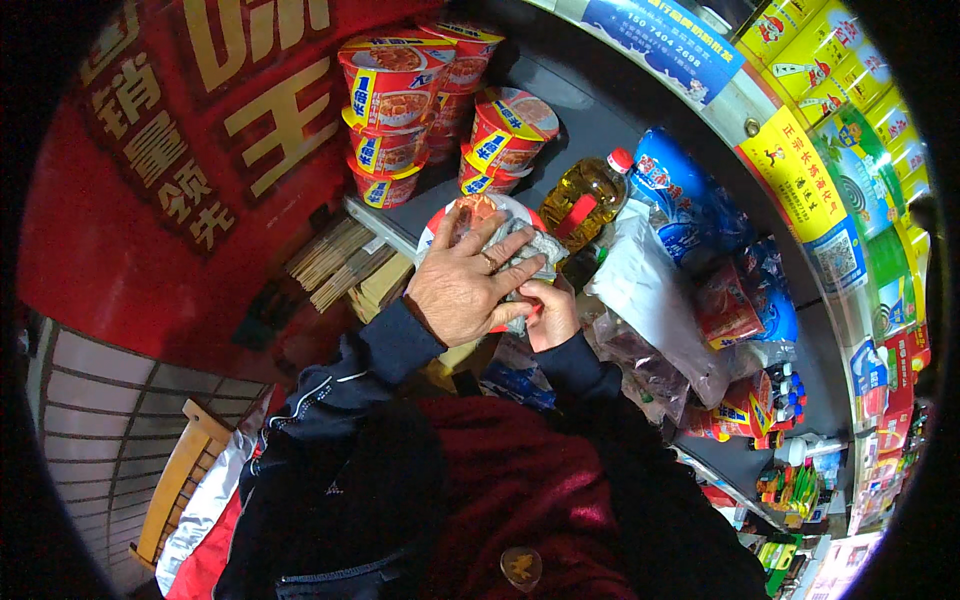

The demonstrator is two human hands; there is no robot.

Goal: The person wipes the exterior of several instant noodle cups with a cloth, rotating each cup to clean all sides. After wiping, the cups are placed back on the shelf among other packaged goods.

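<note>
An instant noodle bucket [442,217] with a red and white lid is between my hands, over the shelf's front edge. My left hand [471,281], with a ring on one finger, lies spread over the lid and presses a crumpled grey cloth [553,247] against it. Beneath the right side of the bucket, my right hand [553,309] grips it from below; its fingers are partly hidden. Stacked noodle buckets [386,112] stand behind on the dark shelf [585,97], with a shorter stack [506,139] beside them.
A bottle of yellow oil [589,199] stands close to the right of the bucket. Beyond it lie blue plastic packages [690,195] and a white plastic bag [645,285]. Bundled sticks [334,259] lie below the shelf edge at left. A wooden chair [184,480] is at lower left.
</note>
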